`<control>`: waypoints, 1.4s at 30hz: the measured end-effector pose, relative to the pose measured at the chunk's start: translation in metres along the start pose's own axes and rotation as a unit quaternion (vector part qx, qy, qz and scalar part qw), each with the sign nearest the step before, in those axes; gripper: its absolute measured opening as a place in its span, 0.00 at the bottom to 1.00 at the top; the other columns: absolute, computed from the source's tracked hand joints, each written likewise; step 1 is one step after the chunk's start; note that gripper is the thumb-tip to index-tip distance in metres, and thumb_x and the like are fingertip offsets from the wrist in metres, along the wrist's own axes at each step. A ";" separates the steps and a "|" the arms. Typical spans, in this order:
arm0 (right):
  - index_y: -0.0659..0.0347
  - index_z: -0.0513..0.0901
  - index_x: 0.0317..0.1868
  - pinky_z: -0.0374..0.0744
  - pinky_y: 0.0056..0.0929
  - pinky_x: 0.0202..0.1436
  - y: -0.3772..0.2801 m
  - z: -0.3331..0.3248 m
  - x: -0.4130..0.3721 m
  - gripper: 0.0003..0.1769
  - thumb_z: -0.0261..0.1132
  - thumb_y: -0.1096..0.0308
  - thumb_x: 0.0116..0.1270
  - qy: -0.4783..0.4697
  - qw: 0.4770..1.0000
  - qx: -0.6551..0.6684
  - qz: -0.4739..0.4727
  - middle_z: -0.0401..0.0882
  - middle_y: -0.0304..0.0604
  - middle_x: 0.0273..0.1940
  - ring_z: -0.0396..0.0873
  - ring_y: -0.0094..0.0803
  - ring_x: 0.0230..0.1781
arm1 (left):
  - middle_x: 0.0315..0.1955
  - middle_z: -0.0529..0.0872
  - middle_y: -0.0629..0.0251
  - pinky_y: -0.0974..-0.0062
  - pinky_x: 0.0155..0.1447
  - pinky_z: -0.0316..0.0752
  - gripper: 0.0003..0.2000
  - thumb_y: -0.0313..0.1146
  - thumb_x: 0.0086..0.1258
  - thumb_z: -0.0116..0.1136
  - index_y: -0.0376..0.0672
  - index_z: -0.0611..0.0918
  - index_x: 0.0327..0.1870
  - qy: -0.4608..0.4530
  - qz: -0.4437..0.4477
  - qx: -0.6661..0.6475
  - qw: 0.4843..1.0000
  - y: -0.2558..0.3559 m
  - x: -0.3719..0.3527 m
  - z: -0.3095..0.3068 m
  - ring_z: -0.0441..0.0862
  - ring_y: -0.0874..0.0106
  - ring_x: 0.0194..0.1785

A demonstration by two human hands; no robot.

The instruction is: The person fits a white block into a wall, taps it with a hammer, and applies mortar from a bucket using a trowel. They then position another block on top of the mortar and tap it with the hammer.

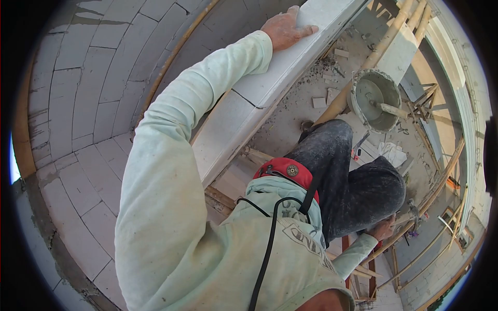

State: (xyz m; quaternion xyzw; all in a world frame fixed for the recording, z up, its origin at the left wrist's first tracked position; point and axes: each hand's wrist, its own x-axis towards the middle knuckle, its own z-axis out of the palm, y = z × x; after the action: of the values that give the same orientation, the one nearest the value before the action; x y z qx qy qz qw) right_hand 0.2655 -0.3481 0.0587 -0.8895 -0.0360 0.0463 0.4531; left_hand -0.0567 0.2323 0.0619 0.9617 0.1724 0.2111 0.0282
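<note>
Hands apart, a worker's left hand (281, 32) spreads on white rectangular blocks (288, 65); the right hand (383, 229) grips a wooden-handled hammer (402, 220). Beyond stands a coursed grey block wall (67, 88); the white row appears set end to end, uncapped, one dark joint seemingly unfilled. Tan bamboo poles (384, 49) and a round grey bucket (386, 79) crowd the side opposite, above pale block scraps (319, 102).

At 4 o'clock, the knee (386, 189) partly hides the right hand (383, 228) — its grip too small to tell. At 2 o'clock, one end of the bucket's stick (392, 110) is buried. At 1 o'clock, the picture's edge cuts off the block row (290, 62).
</note>
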 end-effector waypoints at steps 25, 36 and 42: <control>0.70 0.71 0.51 0.70 0.20 0.14 -0.214 0.085 -0.144 0.16 0.60 0.65 0.73 -0.248 0.927 0.279 0.037 0.72 0.40 0.25 0.71 0.23 0.13 | 0.44 0.80 0.46 0.55 0.49 0.76 0.13 0.25 0.62 0.52 0.44 0.83 0.46 0.024 0.035 0.116 0.992 0.005 -0.010 -0.006 0.78 0.50 0.49; 0.63 0.72 0.43 0.70 0.23 0.15 -0.188 0.145 -0.171 0.13 0.63 0.62 0.70 -0.379 0.829 0.310 0.270 0.69 0.37 0.26 0.69 0.23 0.15 | 0.61 0.76 0.40 0.63 0.68 0.68 0.44 0.65 0.66 0.55 0.31 0.67 0.69 -0.015 -0.338 -0.149 0.929 0.039 0.014 -0.038 0.76 0.50 0.63; 0.60 0.70 0.41 0.73 0.31 0.18 -0.180 0.196 -0.194 0.15 0.64 0.58 0.67 -0.402 0.736 0.341 0.424 0.69 0.37 0.26 0.71 0.26 0.17 | 0.67 0.67 0.39 0.57 0.69 0.68 0.49 0.69 0.58 0.60 0.34 0.66 0.70 -0.021 -0.252 -0.100 0.962 0.046 0.008 -0.038 0.68 0.47 0.69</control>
State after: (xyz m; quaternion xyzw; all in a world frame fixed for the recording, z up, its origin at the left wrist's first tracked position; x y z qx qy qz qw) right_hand 0.0468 -0.1057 0.0991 -0.4970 0.1845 0.5958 0.6032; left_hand -0.0511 0.1908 0.1057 0.8837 0.3861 0.1935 0.1802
